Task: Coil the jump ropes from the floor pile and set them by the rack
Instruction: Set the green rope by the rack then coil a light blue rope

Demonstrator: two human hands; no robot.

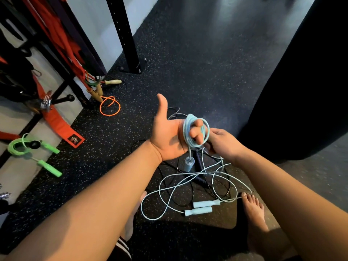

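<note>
My left hand is held palm up with the thumb raised, above the floor pile. A light blue jump rope is wound in several loops round its curled fingers. One blue handle hangs below the palm. My right hand pinches the rope right beside the coil. Loose light blue rope trails down onto the floor, where two light blue handles lie side by side. A black rope with dark handles is tangled under it.
A green jump rope and an orange rope with wooden handles lie by the black rack at left, among red straps. A dark punching bag hangs at right. My bare foot stands beside the pile.
</note>
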